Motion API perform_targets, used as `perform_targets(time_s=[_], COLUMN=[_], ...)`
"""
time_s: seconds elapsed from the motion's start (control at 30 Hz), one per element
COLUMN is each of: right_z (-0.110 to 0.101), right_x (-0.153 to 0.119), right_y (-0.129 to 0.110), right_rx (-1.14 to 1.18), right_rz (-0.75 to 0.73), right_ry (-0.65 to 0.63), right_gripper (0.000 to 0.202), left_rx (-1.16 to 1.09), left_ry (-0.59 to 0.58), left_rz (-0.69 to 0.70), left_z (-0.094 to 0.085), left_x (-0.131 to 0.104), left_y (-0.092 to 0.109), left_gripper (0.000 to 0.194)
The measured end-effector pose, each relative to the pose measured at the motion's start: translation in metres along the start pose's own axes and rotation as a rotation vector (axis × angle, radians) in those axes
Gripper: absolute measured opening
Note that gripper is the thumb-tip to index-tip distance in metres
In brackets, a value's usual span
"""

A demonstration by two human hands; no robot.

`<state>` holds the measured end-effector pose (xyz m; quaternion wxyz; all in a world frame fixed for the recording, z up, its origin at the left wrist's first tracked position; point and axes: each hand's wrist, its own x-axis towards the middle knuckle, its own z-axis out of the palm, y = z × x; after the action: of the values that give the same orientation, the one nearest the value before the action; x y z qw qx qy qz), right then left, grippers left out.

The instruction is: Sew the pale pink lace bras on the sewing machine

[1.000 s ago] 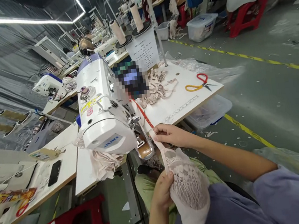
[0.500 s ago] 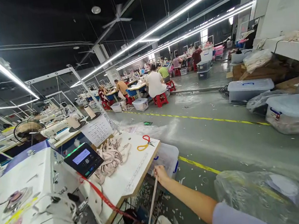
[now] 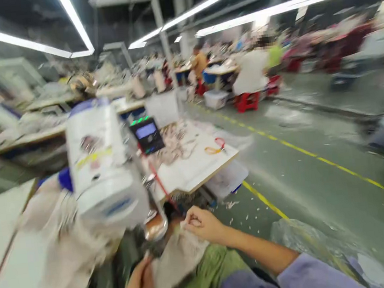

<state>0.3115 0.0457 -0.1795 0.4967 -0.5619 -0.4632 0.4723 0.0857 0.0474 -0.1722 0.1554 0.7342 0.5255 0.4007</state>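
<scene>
A piece of pale beige fabric (image 3: 177,261) is stretched between my two hands over my lap, in front of the sewing machine (image 3: 103,172). My right hand (image 3: 204,223) pinches its upper right edge. At its left edge my left hand (image 3: 139,286) is closed on the fabric, blurred by motion. The machine's metal arm and a red strap (image 3: 157,178) come down just beyond the hands. On the white table (image 3: 195,169) lie a heap of beige strips (image 3: 171,144) and red-and-yellow scissors (image 3: 216,147).
More beige fabric (image 3: 71,236) hangs over the left table. A control panel (image 3: 147,135) stands beside the machine. Under the table's right end is a clear plastic box (image 3: 228,177). Plastic sheeting (image 3: 303,237) lies on the floor at right; seated people are farther back.
The view has swung left. My right hand has come back from beyond the table's edge to my lap and now grips fabric instead of a narrow strip. My left hand has come into view.
</scene>
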Motion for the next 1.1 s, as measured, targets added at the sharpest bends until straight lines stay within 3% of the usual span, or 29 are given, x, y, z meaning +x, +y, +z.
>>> perform_targets(time_s=[0.03, 0.1, 0.17, 0.27, 0.33, 0.57, 0.7, 0.77, 0.8, 0.97, 1.1], right_z=[0.008, 0.019, 0.024, 0.029, 0.031, 0.034, 0.029, 0.026, 0.025, 0.030, 0.038], right_x=[-0.008, -0.014, -0.012, -0.009, -0.008, 0.009, 0.020, 0.023, 0.024, 0.021, 0.020], right_y=[-0.003, -0.007, -0.009, -0.010, -0.012, -0.017, -0.004, 0.001, 0.001, -0.013, -0.016], right_rx=[-0.046, -0.358, -0.513, -0.612, -0.655, -0.476, -0.079, 0.007, -0.027, -0.360, -0.380], right_rz=[0.001, -0.190, -0.355, -0.481, -0.483, -0.219, 0.147, 0.213, 0.157, -0.433, -0.542], right_ry=[-0.095, -0.254, -0.352, -0.442, -0.486, -0.630, -0.442, -0.386, -0.425, -0.799, -0.907], right_gripper=[0.016, 0.008, 0.001, 0.005, 0.005, 0.018, 0.029, 0.032, 0.030, 0.013, 0.013], left_rx=[-0.068, -0.159, -0.200, -0.139, -0.057, 0.122, -0.100, -0.166, -0.160, -0.075, -0.128], left_ry=[-0.066, -0.221, -0.342, -0.423, -0.436, -0.286, -0.447, -0.520, -0.542, -0.552, -0.525], left_rz=[-0.019, -0.130, -0.176, -0.144, -0.087, 0.181, 0.090, 0.058, 0.047, 0.057, 0.060], left_z=[-0.002, -0.006, -0.009, -0.011, -0.011, -0.002, -0.010, -0.018, -0.022, -0.034, -0.033], left_x=[-0.006, -0.008, -0.003, 0.002, 0.000, -0.009, 0.000, 0.005, 0.007, 0.015, 0.019], left_y=[-0.003, -0.005, -0.003, 0.004, 0.007, -0.006, -0.013, -0.014, -0.014, -0.007, -0.004], left_gripper=[0.034, 0.033, 0.032, 0.028, 0.023, 0.039, 0.027, 0.024, 0.023, 0.013, 0.012])
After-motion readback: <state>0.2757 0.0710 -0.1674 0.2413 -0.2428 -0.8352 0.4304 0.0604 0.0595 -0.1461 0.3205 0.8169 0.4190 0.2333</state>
